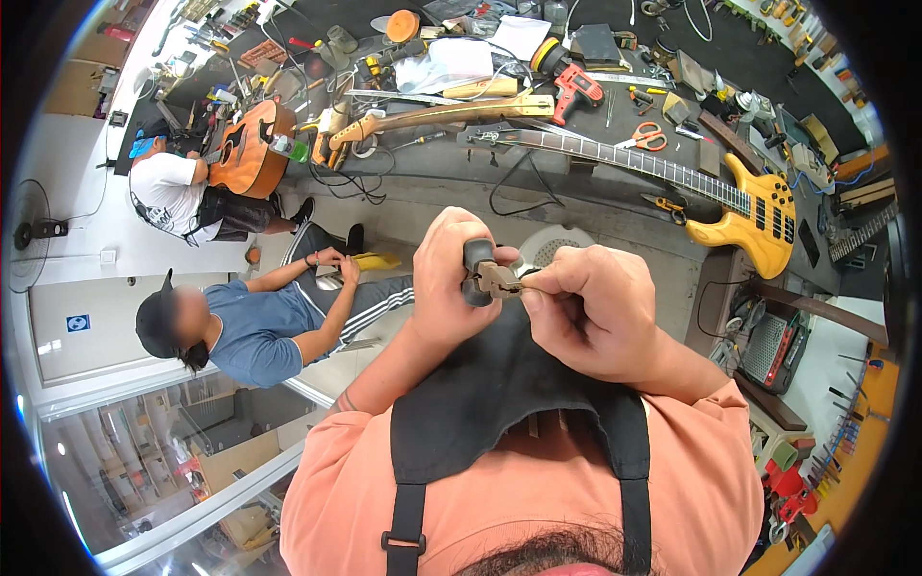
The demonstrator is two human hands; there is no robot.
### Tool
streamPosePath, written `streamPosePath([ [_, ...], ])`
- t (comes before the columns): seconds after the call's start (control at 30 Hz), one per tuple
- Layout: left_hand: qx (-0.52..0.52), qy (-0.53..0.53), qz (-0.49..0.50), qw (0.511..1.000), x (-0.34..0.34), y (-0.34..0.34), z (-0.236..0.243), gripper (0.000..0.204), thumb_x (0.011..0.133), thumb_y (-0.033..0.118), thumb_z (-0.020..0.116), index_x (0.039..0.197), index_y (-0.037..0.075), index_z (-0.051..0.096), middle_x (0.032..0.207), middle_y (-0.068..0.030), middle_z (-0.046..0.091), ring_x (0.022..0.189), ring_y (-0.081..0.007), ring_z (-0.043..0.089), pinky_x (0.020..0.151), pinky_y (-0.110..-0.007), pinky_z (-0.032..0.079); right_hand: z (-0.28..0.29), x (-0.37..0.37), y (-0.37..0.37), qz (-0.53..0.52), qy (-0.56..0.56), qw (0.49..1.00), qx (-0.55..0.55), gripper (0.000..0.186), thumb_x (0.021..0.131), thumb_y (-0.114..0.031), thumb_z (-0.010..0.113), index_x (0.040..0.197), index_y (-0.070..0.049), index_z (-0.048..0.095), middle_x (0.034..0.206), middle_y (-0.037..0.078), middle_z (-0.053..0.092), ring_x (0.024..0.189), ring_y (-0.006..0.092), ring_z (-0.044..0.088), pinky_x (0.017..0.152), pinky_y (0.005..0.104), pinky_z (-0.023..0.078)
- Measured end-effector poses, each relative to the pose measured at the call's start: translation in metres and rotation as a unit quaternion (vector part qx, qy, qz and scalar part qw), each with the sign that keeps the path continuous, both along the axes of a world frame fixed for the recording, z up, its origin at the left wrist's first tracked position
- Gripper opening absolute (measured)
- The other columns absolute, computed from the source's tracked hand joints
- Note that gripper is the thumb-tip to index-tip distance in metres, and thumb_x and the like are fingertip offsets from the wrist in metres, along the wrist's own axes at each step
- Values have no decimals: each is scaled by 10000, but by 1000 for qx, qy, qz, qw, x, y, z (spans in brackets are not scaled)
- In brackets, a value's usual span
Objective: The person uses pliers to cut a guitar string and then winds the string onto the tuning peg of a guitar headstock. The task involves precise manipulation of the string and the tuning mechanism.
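Observation:
In front of my chest, my left hand (444, 278) is wrapped round a pair of pliers (499, 281) with dark grips and a short metal head. The head points toward my right hand (605, 309). Thumb and forefinger of that hand are pinched together right at the jaws. Between them is a small piece, mostly hidden and too small to name. Its other end appears to sit at the jaws. A black apron (471, 394) hangs below both hands.
Beyond my hands, a cluttered workbench holds a yellow bass guitar (709, 233), a loose wooden guitar neck (432, 117), a red power tool (578, 93) and orange-handled scissors (650, 137). Left, one person (264, 322) sits close by; another sits farther off near an acoustic guitar (254, 149).

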State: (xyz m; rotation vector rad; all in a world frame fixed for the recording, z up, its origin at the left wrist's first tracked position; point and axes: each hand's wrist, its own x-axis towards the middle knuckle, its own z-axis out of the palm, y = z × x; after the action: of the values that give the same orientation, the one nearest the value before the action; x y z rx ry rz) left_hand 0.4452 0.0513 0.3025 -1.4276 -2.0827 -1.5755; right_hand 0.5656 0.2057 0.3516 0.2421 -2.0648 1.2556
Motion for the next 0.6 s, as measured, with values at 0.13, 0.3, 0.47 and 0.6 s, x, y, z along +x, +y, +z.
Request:
streamPosePath([
  [0.13,13,12,32,999,3,2,1,432,631,-113,756,950,48,514,769,-107,531,678,-324,533,584,-409,427,-6,1,-9,4,9,999,-49,200,800,77,733,897,-35,597,635,27,569,454,156,535,434,295,398],
  [0.3,-11,8,20,1000,2,1,5,464,650,-91,769,1015,54,522,887,-119,548,792,-331,533,676,-412,438,-8,-1,-9,7,15,997,-75,201,817,88,727,923,-30,604,627,24,544,453,131,525,439,283,395],
  [0.47,-28,1,5,1000,2,-3,0,460,747,9,787,1116,49,516,1037,-122,518,926,-252,502,795,-366,445,-8,2,-7,-2,24,999,-48,203,800,80,740,926,-34,630,648,32,570,453,150,540,439,291,404],
  [0.6,-4,-12,9,1000,8,1,4,518,684,-72,775,1117,65,527,1033,-132,542,921,-314,515,792,-407,436,-7,2,-7,3,40,998,-40,212,784,78,746,926,-39,640,654,38,572,466,170,553,447,308,415],
])
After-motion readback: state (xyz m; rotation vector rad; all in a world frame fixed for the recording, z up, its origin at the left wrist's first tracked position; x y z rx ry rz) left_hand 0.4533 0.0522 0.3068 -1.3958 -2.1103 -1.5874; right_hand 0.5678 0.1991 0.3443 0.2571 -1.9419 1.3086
